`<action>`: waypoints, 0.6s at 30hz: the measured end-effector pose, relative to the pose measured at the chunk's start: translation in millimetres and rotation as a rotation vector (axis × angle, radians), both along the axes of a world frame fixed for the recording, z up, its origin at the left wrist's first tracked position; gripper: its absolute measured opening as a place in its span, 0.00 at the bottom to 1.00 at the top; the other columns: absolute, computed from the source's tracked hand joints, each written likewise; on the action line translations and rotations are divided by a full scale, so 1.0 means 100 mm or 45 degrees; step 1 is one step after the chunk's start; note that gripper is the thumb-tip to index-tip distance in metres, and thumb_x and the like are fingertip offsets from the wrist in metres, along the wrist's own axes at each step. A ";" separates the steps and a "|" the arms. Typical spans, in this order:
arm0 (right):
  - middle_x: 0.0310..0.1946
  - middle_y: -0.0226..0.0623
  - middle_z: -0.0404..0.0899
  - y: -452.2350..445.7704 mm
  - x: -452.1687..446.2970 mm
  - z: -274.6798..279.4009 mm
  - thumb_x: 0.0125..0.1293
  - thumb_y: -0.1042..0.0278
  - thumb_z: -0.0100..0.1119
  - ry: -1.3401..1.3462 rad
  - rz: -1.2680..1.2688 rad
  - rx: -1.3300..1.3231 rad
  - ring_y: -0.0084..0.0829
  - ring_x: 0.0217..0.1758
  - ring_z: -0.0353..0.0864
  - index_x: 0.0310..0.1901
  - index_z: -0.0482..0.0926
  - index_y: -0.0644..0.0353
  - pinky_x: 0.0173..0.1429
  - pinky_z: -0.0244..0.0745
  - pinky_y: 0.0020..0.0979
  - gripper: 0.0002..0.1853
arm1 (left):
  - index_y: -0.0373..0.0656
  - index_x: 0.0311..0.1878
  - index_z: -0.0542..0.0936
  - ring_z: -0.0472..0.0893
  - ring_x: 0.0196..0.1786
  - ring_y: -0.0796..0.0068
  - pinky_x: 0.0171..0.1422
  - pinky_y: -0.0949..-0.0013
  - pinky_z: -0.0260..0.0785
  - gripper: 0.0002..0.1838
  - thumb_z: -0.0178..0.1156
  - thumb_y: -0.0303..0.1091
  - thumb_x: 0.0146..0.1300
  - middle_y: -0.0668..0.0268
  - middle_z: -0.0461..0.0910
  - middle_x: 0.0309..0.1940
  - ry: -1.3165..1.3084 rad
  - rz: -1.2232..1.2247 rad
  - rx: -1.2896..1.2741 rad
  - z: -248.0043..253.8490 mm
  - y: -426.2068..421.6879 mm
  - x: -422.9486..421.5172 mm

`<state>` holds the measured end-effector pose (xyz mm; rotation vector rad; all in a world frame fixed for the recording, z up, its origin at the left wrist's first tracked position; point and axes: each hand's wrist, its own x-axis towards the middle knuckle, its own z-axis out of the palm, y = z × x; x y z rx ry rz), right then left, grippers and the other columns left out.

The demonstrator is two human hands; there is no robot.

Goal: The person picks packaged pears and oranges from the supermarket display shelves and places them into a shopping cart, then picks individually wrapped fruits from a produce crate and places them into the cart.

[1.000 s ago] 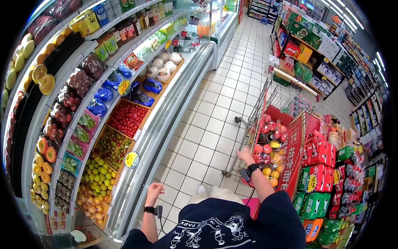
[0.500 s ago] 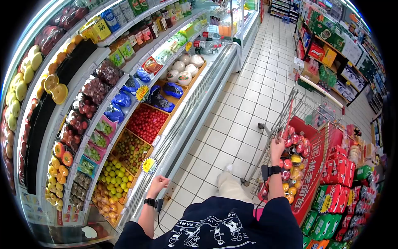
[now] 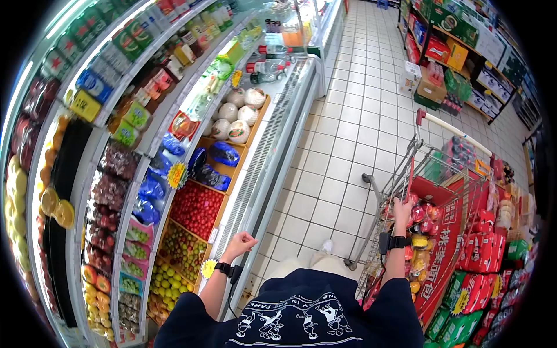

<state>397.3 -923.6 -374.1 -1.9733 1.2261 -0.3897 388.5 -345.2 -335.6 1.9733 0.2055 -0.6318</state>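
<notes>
My left hand (image 3: 239,245) hovers beside the front edge of the chilled produce case (image 3: 272,168), its fingers loosely curled with nothing in them. Nearest to it in the case are red fruit (image 3: 200,210), red-green fruit (image 3: 181,243) and yellow-green fruit (image 3: 168,281) in wooden bins. On the right, my right hand (image 3: 403,210) is closed on the near side of a wire shopping cart (image 3: 377,223); the exact grip is partly hidden. Bagged red and yellow fruit (image 3: 420,255) shows behind the cart wires, close to this hand. Both wrists wear black bands with cables.
Stacked red and green drink packs (image 3: 476,255) and a red sign board (image 3: 447,249) stand at the right. White round fruit (image 3: 239,130) and blue bags (image 3: 212,168) fill farther bins. Tiled floor (image 3: 331,139) runs ahead between the case and boxed shelves (image 3: 458,52). Cartons (image 3: 431,90) sit beyond the cart.
My view has shifted forward along the aisle and turned slightly. My left hand sits a little farther right in view, still curled. My right hand stays on the cart.
</notes>
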 end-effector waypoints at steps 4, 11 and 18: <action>0.59 0.58 0.73 -0.04 0.18 0.38 0.55 0.54 0.65 -0.008 0.051 0.234 0.50 0.62 0.74 0.66 0.63 0.71 0.65 0.66 0.38 0.42 | 0.40 0.31 0.77 0.79 0.26 0.83 0.31 0.77 0.74 0.12 0.69 0.36 0.59 0.70 0.79 0.24 0.085 -0.044 -0.037 -0.10 -0.09 0.42; 0.39 0.50 0.82 -0.30 0.44 -0.18 0.54 0.62 0.64 -0.120 0.032 -0.109 0.45 0.43 0.82 0.51 0.74 0.67 0.51 0.74 0.38 0.24 | 0.37 0.32 0.77 0.80 0.28 0.80 0.33 0.75 0.77 0.12 0.68 0.35 0.60 0.67 0.80 0.25 0.086 -0.162 -0.027 -0.36 -0.28 1.46; 0.42 0.56 0.80 -0.31 0.73 -0.10 0.50 0.62 0.65 0.119 -0.238 -0.204 0.51 0.49 0.81 0.52 0.75 0.68 0.58 0.74 0.42 0.27 | 0.39 0.33 0.77 0.81 0.30 0.80 0.33 0.72 0.78 0.12 0.70 0.35 0.58 0.66 0.81 0.26 0.124 -0.231 -0.190 -0.54 -0.50 2.87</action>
